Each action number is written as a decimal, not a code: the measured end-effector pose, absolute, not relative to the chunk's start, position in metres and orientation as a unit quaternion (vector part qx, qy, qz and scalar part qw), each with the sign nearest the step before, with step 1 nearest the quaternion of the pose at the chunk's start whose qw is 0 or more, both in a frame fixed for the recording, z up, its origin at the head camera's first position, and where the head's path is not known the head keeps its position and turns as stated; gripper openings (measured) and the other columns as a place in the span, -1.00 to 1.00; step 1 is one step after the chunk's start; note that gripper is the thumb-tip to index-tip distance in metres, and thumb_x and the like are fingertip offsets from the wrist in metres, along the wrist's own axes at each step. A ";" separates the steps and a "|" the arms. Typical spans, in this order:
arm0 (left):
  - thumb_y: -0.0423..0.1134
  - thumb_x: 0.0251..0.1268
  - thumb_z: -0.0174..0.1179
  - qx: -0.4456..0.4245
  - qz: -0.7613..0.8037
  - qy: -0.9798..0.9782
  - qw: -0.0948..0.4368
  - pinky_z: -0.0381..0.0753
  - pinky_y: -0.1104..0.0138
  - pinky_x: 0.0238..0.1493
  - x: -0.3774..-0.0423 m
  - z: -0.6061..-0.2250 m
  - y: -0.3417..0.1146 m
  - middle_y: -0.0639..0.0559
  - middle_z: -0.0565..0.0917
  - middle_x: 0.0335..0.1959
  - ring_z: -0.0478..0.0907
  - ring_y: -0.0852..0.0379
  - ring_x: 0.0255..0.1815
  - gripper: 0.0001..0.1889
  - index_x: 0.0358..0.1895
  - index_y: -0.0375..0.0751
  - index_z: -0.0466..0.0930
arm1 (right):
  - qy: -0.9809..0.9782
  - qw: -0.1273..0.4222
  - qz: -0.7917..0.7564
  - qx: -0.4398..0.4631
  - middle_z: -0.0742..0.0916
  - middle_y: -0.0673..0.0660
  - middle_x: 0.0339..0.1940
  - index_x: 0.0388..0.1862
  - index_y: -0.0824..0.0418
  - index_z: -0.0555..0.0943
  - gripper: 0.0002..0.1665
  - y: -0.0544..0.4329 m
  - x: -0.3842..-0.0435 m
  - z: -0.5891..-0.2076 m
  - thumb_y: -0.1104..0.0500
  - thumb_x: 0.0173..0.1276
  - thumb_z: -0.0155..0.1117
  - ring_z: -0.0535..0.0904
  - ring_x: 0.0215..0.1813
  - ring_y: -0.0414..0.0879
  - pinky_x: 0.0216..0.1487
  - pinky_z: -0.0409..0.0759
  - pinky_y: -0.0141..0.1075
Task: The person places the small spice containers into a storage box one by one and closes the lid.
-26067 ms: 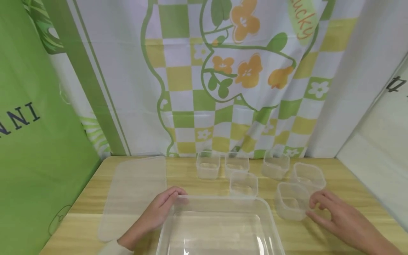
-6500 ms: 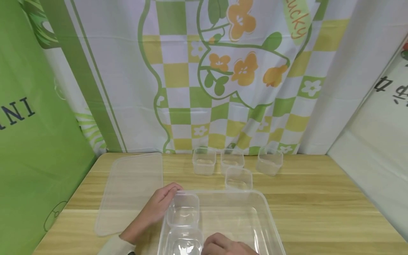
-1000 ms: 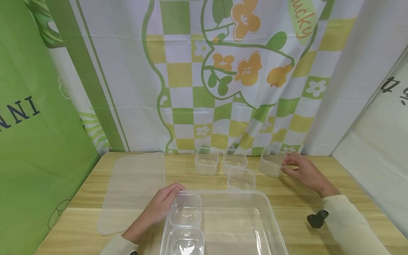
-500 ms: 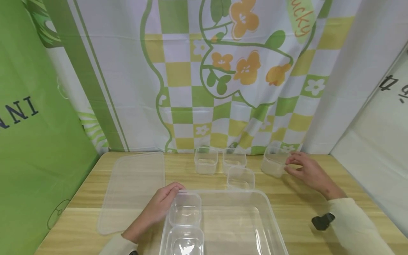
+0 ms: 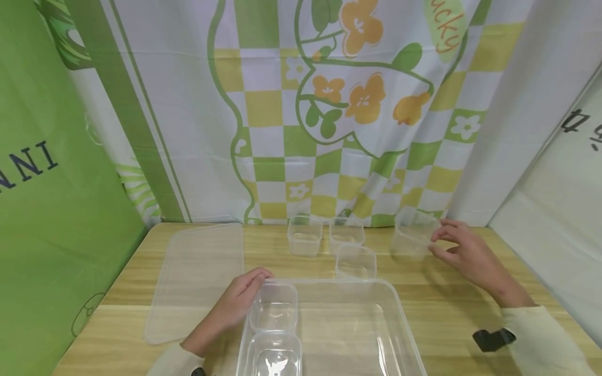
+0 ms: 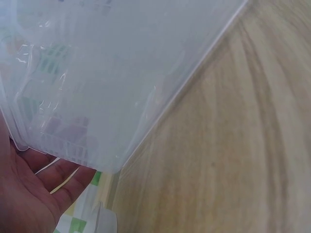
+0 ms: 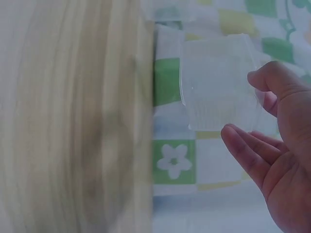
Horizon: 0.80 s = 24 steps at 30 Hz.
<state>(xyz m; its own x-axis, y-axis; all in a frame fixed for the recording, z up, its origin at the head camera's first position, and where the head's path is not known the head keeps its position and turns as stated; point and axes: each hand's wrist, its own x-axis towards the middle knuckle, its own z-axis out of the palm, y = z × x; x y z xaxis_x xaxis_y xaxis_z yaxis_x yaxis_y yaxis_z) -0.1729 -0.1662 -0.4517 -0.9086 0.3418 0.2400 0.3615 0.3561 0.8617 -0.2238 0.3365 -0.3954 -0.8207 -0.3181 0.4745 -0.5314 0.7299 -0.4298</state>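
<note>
My left hand [image 5: 237, 297] grips the back-left corner of a large clear plastic storage box [image 5: 329, 282]; in the left wrist view its fingers [image 6: 73, 182] reach around the rim. Two small clear containers sit inside along the box's left wall, a rear one [image 5: 274, 310] and a front one [image 5: 276, 357]. At the back right, my right hand [image 5: 470, 258] pinches a small clear container [image 5: 410, 235] by its right side. The right wrist view shows thumb and fingertips at the wall of this small container [image 7: 218, 82], held slightly tilted close over the table.
Three more small containers stand behind the box: back left [image 5: 304, 240], back middle [image 5: 347, 235] and a nearer one [image 5: 356, 263]. A flat translucent lid [image 5: 199, 282] lies on the wooden table [image 5: 451, 324] at left. A patterned curtain [image 5: 329, 130] hangs behind.
Two small containers formerly at the right now sit in the box. My right hand has since reached the back-right container, taken hold of it and moved it slightly right and up. My left hand stays put.
</note>
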 end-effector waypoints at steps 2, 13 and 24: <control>-0.22 0.74 -0.19 -0.210 -0.523 -0.826 0.008 0.64 0.12 0.04 -0.174 -0.452 -0.166 0.07 0.71 -0.14 0.64 0.01 -0.05 -0.66 -0.04 -0.17 0.65 | -0.908 0.194 0.288 0.234 0.46 0.52 0.25 -0.22 0.24 0.59 -0.80 0.334 -0.220 -0.391 0.39 0.31 0.46 0.63 0.05 0.46 -0.17 0.59 -0.59; -0.23 0.74 -0.18 -0.212 -0.515 -0.830 0.017 0.65 0.14 0.03 -0.174 -0.454 -0.167 0.08 0.71 -0.16 0.65 0.03 -0.06 -0.66 -0.05 -0.17 0.65 | -0.893 0.219 0.306 0.248 0.47 0.49 0.30 -0.22 0.24 0.57 -0.70 0.320 -0.202 -0.376 0.49 0.20 0.48 0.44 0.23 0.47 -0.24 0.61 -0.57; -0.24 0.73 -0.17 -0.217 -0.530 -0.819 0.008 0.65 0.14 0.02 -0.172 -0.451 -0.166 0.05 0.71 -0.13 0.65 0.00 -0.06 -0.68 -0.02 -0.19 0.65 | -0.880 0.227 0.314 0.275 0.52 0.31 0.35 -0.22 0.14 0.58 -0.58 0.294 -0.178 -0.354 0.55 0.11 0.48 0.49 0.26 -0.02 -0.23 0.66 -0.49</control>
